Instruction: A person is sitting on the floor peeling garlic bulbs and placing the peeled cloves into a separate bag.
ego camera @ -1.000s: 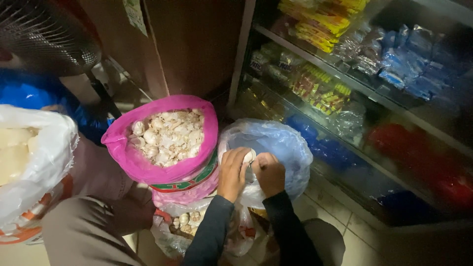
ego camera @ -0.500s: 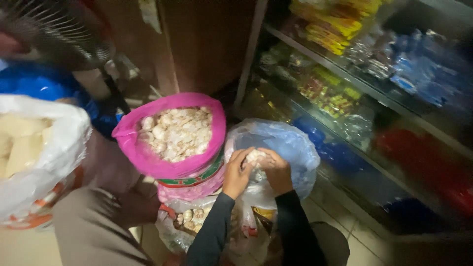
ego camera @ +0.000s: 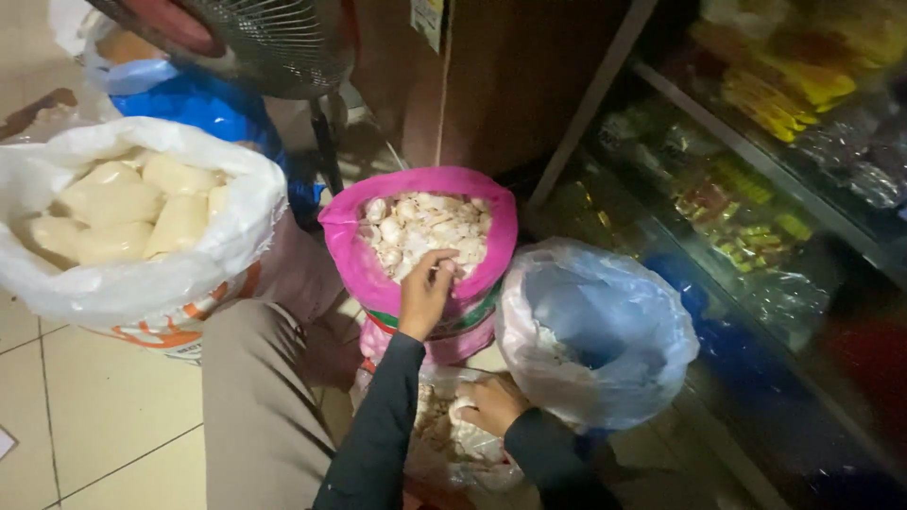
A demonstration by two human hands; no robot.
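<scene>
Sack with pink rolled rim, mid-scene between the white sack on the left and the blue-lined bag on the right, is full of pale garlic bulbs: probably heavy as a whole, soft-walled, best gripped at the rim. Left hand curls into the bulbs at the near edge, fingers closing on some; bulbs look light, papery, easily shed. Right hand pinches the clear plastic bag nearer, below.

Small grocery shop, glass display case of packaged snacks, open sacks on tiled floor
</scene>
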